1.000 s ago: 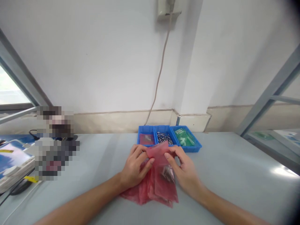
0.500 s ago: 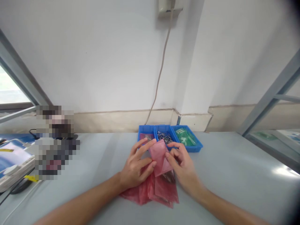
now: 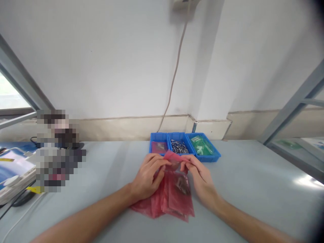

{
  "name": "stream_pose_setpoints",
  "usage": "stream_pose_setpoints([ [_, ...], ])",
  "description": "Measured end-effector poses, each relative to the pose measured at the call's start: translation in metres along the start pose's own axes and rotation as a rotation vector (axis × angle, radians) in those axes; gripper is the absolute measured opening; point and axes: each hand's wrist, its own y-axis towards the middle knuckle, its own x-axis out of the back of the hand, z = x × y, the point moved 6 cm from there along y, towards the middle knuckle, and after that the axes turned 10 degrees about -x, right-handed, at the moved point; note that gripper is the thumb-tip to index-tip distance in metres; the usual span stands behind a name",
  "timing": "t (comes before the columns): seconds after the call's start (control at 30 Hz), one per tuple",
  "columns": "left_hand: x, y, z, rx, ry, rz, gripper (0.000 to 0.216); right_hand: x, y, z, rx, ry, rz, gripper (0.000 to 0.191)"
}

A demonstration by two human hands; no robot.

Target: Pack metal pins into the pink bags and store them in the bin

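Observation:
A small pink plastic bag [image 3: 172, 156] is stretched between my two hands, tilted above the table. My left hand [image 3: 149, 175] is closed on its left edge with thumb and fingers. On the other side, my right hand [image 3: 198, 172] pinches the bag's right edge. Whether the bag has anything inside I cannot make out. Beneath the hands lies a fanned pile of pink bags [image 3: 178, 199]; the top one shows something dark and shiny inside. Part of the pile is hidden under my left hand.
Behind my hands stand three blue bins: one with a pink bag [image 3: 159, 147], one with metal screws [image 3: 179, 146], one with green bags [image 3: 201, 145]. A power strip [image 3: 20, 184] and cables lie at the left, beside a blurred area. A wall rises behind the table.
The held bag has tipped from facing me to a flatter, more edge-on pose. My left fingers, spread before, have closed on it. The view has shifted slightly.

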Motion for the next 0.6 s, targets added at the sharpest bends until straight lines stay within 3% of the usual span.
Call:
stream_pose_setpoints([
  [0.2,-0.002,-0.002,0.0,-0.055,-0.003,0.006,0.051,0.0,-0.002,0.003,0.035,-0.047,-0.021,0.025],
  [0.37,-0.006,-0.003,0.006,-0.037,0.012,0.008,0.055,0.002,-0.001,0.006,0.101,-0.085,-0.056,0.025],
  [0.6,-0.005,0.0,0.016,0.066,-0.087,-0.031,0.051,-0.006,0.0,-0.004,-0.066,-0.03,0.045,0.029],
])
